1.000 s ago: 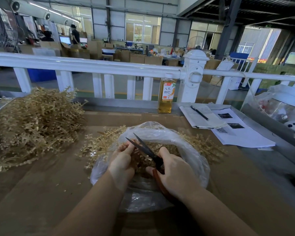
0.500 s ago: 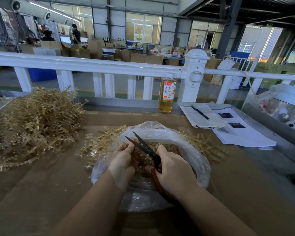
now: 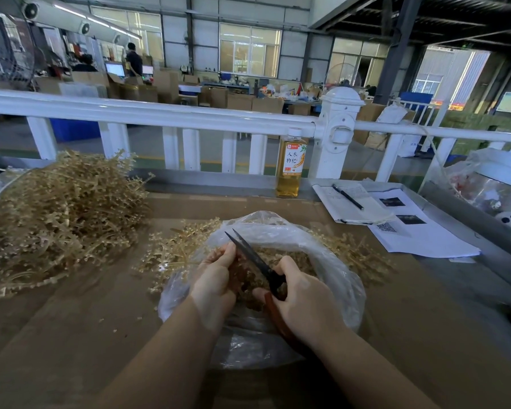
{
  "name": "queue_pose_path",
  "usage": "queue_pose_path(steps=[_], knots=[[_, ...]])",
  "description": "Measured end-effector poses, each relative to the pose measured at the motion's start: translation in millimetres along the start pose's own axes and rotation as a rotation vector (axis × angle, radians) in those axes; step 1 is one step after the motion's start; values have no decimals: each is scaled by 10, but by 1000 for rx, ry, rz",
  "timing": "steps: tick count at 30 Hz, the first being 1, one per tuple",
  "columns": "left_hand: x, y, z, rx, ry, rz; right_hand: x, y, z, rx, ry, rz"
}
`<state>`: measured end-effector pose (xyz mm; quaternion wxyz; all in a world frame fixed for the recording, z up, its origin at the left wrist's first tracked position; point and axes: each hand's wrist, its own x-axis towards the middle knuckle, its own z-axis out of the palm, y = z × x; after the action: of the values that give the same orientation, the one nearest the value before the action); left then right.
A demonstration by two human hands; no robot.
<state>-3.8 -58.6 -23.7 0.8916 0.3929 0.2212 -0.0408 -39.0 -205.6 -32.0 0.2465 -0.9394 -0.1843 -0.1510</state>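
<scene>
Left hand pinches a beige sprig over the plastic bag, mid-tabletop near the front edge. Right hand grips the scissors, blades slightly parted. Bag partly filled and the big sprig pile by the left edge is uncut, so probably lots left.

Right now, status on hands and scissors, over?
Right hand grips scissors. Left hand pinches sprig over plastic bag. Blade close beside left fingertips.

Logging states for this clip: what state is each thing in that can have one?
scissors, blades slightly parted
plastic bag, mouth open, clippings inside
bottle, upright, capped
pen, lying on the notebook
left hand, holds a sprig
right hand, grips the scissors
</scene>
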Motion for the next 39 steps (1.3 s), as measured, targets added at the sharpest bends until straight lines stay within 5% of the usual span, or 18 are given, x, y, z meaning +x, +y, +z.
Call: queue_pose_path(steps=[9,39], knots=[[5,-26,-15,-2,-70,6,48,-28,-37,144,5,95],[23,-41,-77,165,-102,-1,52,11,75,13,26,-4]])
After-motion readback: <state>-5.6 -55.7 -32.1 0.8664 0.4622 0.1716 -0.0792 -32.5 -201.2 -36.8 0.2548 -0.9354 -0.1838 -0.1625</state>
